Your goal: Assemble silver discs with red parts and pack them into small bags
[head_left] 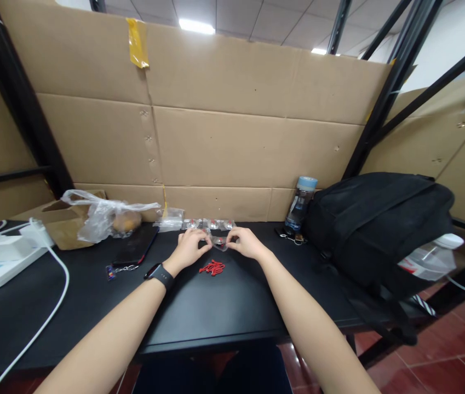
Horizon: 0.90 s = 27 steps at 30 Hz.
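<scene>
Between my two hands is a small clear plastic bag (218,241) with something red and silvery inside, too small to name. My left hand (191,246), with a dark watch (160,275) on the wrist, pinches the bag's left end. On its other end the fingers of my right hand (245,242) are closed. Just behind lies a row of similar filled clear bags (213,224). A stack of flat clear bags (170,220) is at the row's left. Nearer to me, a little pile of red cords (212,267) lies on the black table (216,312).
To the left are a dark phone-like slab (136,247) with a keychain, a knotted plastic bag (101,216), a paper bag (65,221) and a white power strip (14,254). A bottle (298,205) and black backpack (380,224) stand right. Cardboard (216,137) walls the back.
</scene>
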Available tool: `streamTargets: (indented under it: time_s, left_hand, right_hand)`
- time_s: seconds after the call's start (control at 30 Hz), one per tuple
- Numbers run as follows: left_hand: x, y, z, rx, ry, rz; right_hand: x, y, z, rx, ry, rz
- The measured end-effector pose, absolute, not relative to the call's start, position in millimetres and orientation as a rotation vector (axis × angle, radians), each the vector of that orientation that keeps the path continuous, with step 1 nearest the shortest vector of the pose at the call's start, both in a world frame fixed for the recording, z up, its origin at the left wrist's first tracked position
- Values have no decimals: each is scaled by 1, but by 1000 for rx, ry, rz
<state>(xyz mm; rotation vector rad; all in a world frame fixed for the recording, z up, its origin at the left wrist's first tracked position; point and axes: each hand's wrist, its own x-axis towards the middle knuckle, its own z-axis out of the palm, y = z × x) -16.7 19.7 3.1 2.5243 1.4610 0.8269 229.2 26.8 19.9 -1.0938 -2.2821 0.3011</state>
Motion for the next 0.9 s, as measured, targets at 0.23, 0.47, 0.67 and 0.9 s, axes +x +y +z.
streamTargets:
  time_s: [0.23, 0.47, 0.67, 0.9]
  left_hand:
    - [-23, 25, 1, 2425, 1486, 873]
    - [-23, 25, 2, 2306, 1491, 989]
    - [-19, 20, 8, 2149, 1482, 1012]
    - [-9, 10, 11, 2228, 1527, 975]
  right_hand:
    - [233, 27, 20, -1232, -2201, 282]
    - [231, 33, 15, -1250, -2003, 506]
    - [227, 36, 9, -1234, -1844, 692]
    - [223, 25, 15, -1366, -1958, 409]
